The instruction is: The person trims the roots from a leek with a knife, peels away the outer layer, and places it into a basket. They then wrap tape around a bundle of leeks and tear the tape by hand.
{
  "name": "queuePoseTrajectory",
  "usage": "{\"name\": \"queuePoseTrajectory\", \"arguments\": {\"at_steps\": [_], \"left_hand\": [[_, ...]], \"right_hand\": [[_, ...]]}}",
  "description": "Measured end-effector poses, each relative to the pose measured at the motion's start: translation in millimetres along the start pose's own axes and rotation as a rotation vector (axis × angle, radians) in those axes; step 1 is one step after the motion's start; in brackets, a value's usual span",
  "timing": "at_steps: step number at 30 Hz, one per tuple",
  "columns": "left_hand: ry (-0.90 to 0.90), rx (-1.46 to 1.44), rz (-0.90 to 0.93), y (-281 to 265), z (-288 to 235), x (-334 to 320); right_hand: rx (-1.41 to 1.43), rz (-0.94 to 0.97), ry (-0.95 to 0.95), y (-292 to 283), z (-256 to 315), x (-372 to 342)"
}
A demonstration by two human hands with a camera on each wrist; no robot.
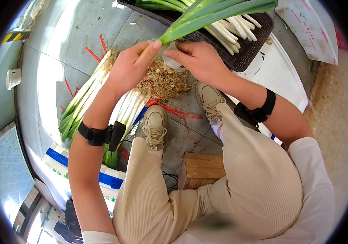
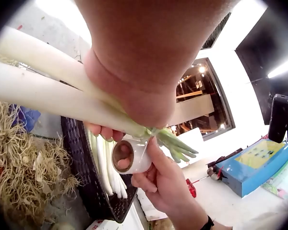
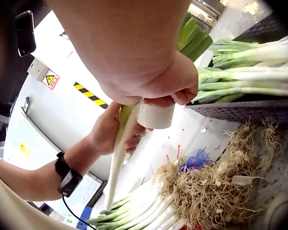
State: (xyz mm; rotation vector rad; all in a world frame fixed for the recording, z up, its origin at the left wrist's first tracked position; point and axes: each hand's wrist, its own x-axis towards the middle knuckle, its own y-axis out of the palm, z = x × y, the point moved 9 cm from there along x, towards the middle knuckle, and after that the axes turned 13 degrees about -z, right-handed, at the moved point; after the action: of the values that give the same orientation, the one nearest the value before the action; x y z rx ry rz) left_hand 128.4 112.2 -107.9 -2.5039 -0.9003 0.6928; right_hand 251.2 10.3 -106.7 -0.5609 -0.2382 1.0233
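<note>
My left hand (image 1: 129,67) grips long green onions (image 1: 200,20), their green leaves reaching up and right in the head view. Two thick white stalks (image 2: 43,91) show beneath that hand in the left wrist view. Close beside it, my right hand (image 1: 202,61) holds a roll of clear tape (image 3: 155,115), with fingertips inside its cardboard core (image 2: 119,158). In the left wrist view a strip of tape runs from the roll up to the stalks, and the right thumb lies at the roll's edge.
A dark woven basket (image 1: 245,61) of green onions stands at the top right. Below the hands, more green onions (image 1: 86,97) lie on the floor by tangled roots (image 1: 166,83) and red ties (image 1: 182,113). Shoes flank the roots; a wooden stool (image 1: 201,167) stands between the legs.
</note>
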Motion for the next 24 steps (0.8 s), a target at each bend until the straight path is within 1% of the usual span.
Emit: {"name": "queuePoseTrajectory", "arguments": {"at_steps": [5,7,11,13,14,16,17,19,20,22,23,24], "left_hand": [[-0.006,-0.029,-0.013,-1,-1,-1],[-0.053,-0.109,0.008,1,2,-2],[-0.073,-0.201,0.009,1,7,-1],[-0.071,-0.262,0.052,4,1,-2],[-0.07,-0.263,0.052,4,0,-3],[-0.095,-0.308,0.069,7,-1,-3],[-0.095,-0.309,0.068,8,-2,-3],[-0.109,-0.294,0.081,11,-1,-4],[-0.109,-0.297,0.079,10,-3,-4],[-0.15,-0.305,0.133,12,-3,-4],[-0.15,-0.308,0.131,10,-4,-4],[-0.145,-0.299,0.156,10,-5,-4]], "right_hand": [[-0.046,-0.011,0.01,-1,-3,4],[-0.103,-0.006,0.021,-2,-2,5],[-0.114,0.006,-0.004,-6,3,9],[-0.152,0.112,0.049,-2,-2,10],[-0.152,0.112,0.049,1,-8,11],[0.131,0.037,0.08,8,-23,12],[0.13,0.037,0.079,12,-31,14],[0.249,0.015,0.03,11,-28,18],[0.246,0.017,0.029,9,-31,18],[0.244,0.049,-0.002,6,-23,18],[0.242,0.051,-0.003,4,-24,19],[0.304,0.12,0.004,8,-23,19]]}}
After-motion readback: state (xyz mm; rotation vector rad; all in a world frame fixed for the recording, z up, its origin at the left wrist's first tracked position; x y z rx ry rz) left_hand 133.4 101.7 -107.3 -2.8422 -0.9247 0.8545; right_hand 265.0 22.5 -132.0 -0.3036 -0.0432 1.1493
